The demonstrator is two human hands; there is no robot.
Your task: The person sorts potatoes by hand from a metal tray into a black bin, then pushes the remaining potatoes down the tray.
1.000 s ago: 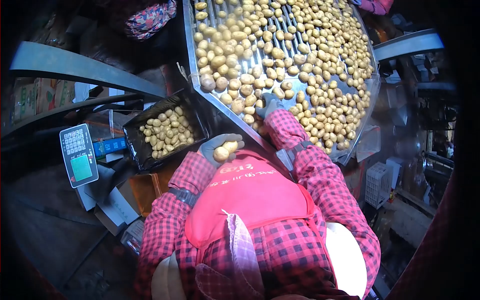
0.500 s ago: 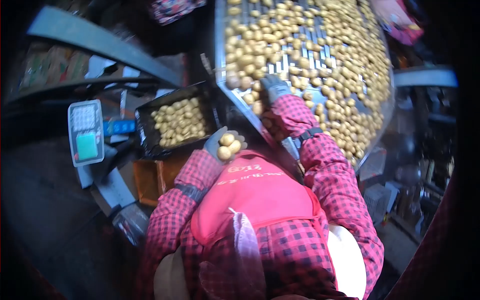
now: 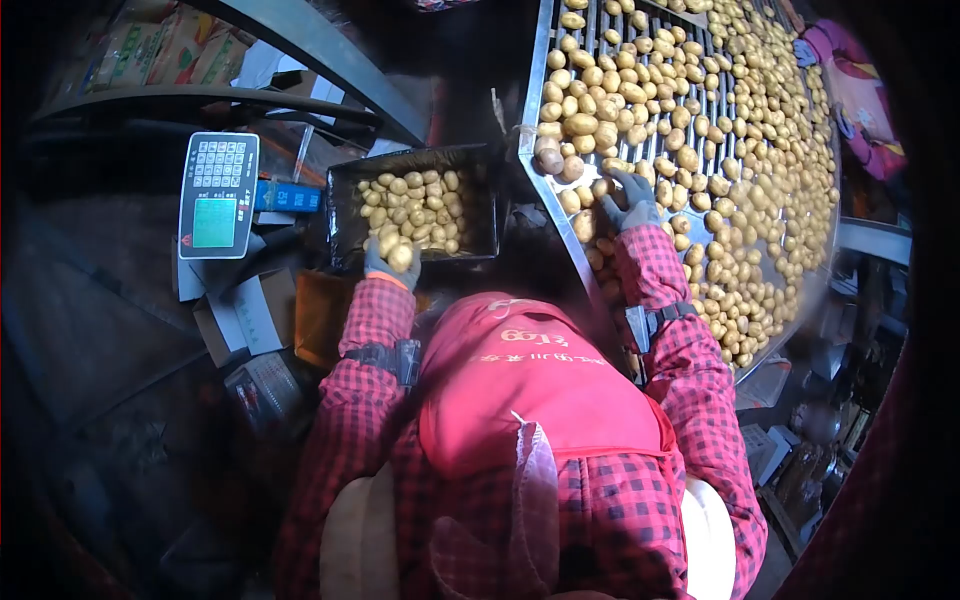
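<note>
My left hand (image 3: 391, 262), in a grey glove, holds a couple of yellow potatoes (image 3: 397, 254) at the near edge of a black crate (image 3: 345, 215) partly filled with potatoes. My right hand (image 3: 631, 198), also gloved, rests on the potatoes (image 3: 640, 90) spread over the metal roller conveyor (image 3: 532, 100), close to its left rim; whether it grips one I cannot see. Red checked sleeves and a red apron fill the lower middle of the view.
A digital scale display (image 3: 218, 195) with keypad stands left of the crate. Cardboard boxes (image 3: 245, 310) lie below it. A grey curved rail (image 3: 330, 50) crosses the upper left. Another person's pink sleeve (image 3: 860, 90) shows at the conveyor's far right.
My left hand has carried its potatoes from in front of my chest leftward to the crate's edge. The view has swung, and my right hand stays on the conveyor potatoes.
</note>
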